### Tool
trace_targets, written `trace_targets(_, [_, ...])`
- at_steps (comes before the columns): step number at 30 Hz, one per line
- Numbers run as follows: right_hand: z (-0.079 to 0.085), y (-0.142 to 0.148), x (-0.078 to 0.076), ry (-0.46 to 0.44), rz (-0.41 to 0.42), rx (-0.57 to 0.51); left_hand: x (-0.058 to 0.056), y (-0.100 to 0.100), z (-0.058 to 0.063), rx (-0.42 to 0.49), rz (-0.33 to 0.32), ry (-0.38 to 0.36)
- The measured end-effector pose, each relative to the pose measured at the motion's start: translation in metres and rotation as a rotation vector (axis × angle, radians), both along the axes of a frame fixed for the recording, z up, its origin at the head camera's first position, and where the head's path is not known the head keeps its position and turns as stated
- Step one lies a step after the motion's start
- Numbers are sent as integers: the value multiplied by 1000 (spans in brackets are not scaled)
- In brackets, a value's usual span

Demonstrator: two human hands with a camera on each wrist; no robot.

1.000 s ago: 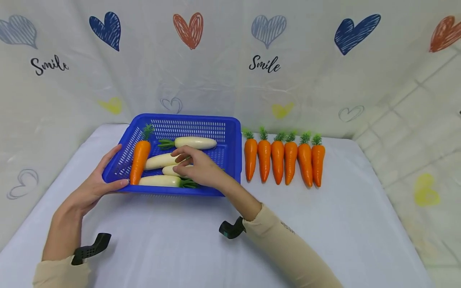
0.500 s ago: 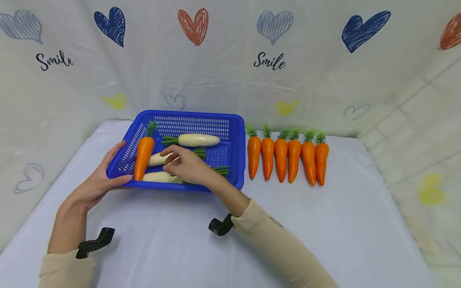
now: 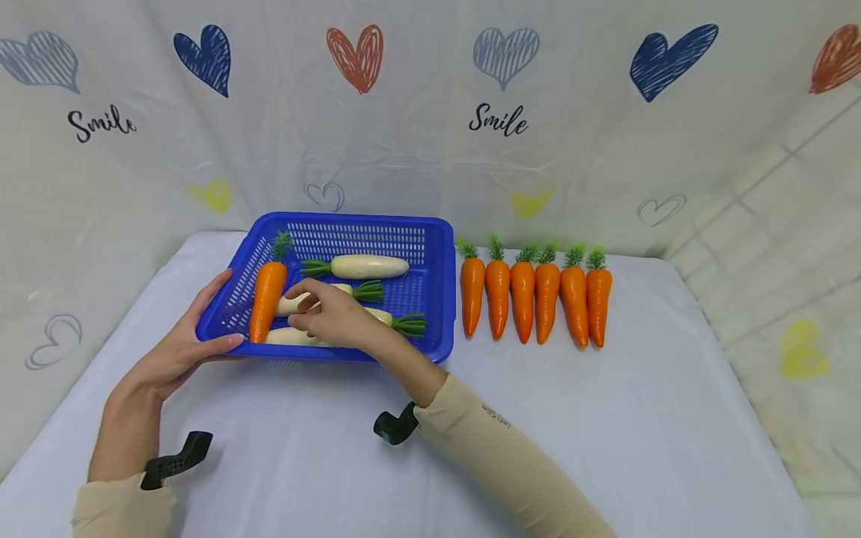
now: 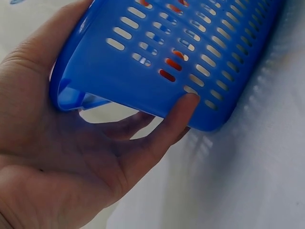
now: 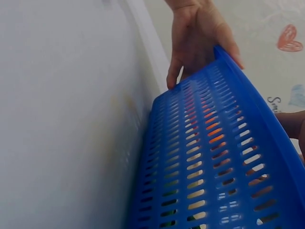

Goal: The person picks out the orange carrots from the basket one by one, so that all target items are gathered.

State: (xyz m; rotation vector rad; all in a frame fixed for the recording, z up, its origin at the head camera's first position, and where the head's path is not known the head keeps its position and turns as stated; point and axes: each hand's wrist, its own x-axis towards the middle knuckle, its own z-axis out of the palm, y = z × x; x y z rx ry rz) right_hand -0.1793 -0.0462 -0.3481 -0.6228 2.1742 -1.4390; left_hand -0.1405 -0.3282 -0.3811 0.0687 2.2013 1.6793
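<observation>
My left hand (image 3: 178, 344) grips the left front corner of a blue plastic basket (image 3: 440, 299), thumb over the rim and fingers against the outer side. The left wrist view shows a fingertip (image 4: 190, 98) pressed on the slotted wall. Inside the basket, a carrot (image 3: 267, 295) with a green top stands along the left side. Several white radishes (image 3: 370, 267) with green leaves lie to its right. Over the front ones hangs my right hand (image 3: 332, 314), fingers loosely bent, its fingertips just right of the carrot. It partly covers two or three radishes. The right wrist view shows mostly the basket's outer wall.
Several carrots (image 3: 523, 302) lie side by side in a row on the white tablecloth (image 3: 538, 418), right of the basket, green tops toward the back. Behind the table hangs a pale curtain (image 3: 417, 134) printed with hearts.
My right hand has moved left across the basket toward the carrot, showing more of the right-hand radish and its leaves. My left hand keeps its grip on the corner.
</observation>
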Motion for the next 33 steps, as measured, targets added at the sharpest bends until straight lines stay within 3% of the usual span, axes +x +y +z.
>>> trace_targets(17, [-1, -16, -4, -25, 78, 75, -1, 0, -4, 61, -3, 9])
trace_targets(33, [-3, -33, -10, 14, 101, 159, 2, 1, -4, 34, 6, 9])
